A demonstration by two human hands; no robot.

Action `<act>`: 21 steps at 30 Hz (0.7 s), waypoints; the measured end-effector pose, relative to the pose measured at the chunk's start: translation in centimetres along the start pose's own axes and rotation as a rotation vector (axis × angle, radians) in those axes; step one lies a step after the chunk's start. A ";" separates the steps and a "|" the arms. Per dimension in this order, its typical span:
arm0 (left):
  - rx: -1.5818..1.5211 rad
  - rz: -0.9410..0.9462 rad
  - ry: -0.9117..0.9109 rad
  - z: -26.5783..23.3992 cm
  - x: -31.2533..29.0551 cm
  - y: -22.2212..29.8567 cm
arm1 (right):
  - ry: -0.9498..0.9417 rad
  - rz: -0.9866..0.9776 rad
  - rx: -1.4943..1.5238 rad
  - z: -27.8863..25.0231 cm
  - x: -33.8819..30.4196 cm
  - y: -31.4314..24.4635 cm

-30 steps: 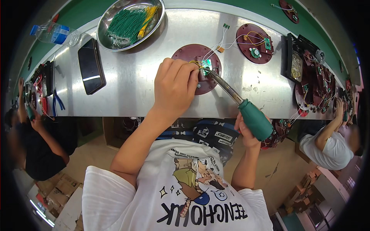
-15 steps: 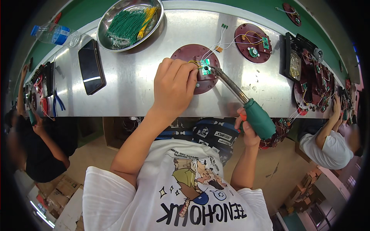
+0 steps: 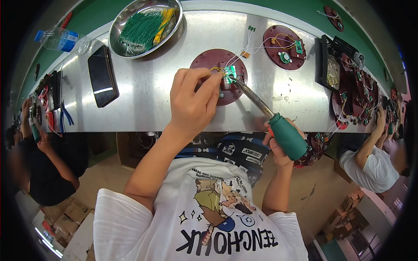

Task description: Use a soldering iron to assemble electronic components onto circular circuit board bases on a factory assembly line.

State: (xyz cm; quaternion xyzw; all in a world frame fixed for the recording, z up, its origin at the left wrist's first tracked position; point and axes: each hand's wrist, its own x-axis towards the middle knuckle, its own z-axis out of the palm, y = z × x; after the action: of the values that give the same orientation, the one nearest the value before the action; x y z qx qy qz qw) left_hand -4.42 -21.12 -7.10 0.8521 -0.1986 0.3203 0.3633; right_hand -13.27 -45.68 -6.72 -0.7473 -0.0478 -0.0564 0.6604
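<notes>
A round dark-red plastic cover [image 3: 204, 58] lies on the metal bench in front of me, with a small green circuit board [image 3: 230, 71] on it. My left hand [image 3: 191, 98] reaches over the cover's left side. Its thumb and fingertips pinch together beside the board, where thin yellow wires [image 3: 216, 69] run in; the fingers partly hide the ends. In my right hand [image 3: 279, 145] is a soldering iron [image 3: 287, 135] with a green handle. Its metal tip meets the lower part of the board, close to my left fingertips. White wires link this board to other parts.
Another dark-red cover [image 3: 272, 54] with wires lies to the right. A steel bowl [image 3: 114, 37] of green and yellow wires, a phone [image 3: 100, 76] and a plastic bottle [image 3: 56, 39] are left. A black tray [image 3: 322, 65] and piled covers [image 3: 355, 100] stand right. Co-workers sit on both sides.
The soldering iron's handle and my right hand have shifted slightly left, and the tip sits a little lower on the board. My left hand has moved slightly left, its fingers spreading somewhat.
</notes>
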 end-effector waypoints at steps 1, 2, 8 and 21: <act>-0.007 -0.030 -0.019 -0.1 -0.1 0.2 | 0.000 -0.002 -0.064 -0.1 0.0 0.0; -0.008 -0.032 -0.020 0.0 -0.3 0.1 | -0.001 0.000 -0.064 -0.1 -0.1 0.1; -0.025 0.009 -0.066 0.4 -0.4 -0.3 | 0.008 0.043 0.055 -0.2 -0.2 -0.1; 0.005 0.003 -0.082 0.5 -0.4 -0.6 | -0.068 -0.037 -0.079 -0.8 0.1 0.8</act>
State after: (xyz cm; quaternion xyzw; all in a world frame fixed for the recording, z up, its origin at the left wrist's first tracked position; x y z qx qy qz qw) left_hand -4.20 -21.08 -7.93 0.8652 -0.2139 0.2861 0.3520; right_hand -13.09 -46.59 -7.38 -0.7733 -0.0820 -0.0451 0.6271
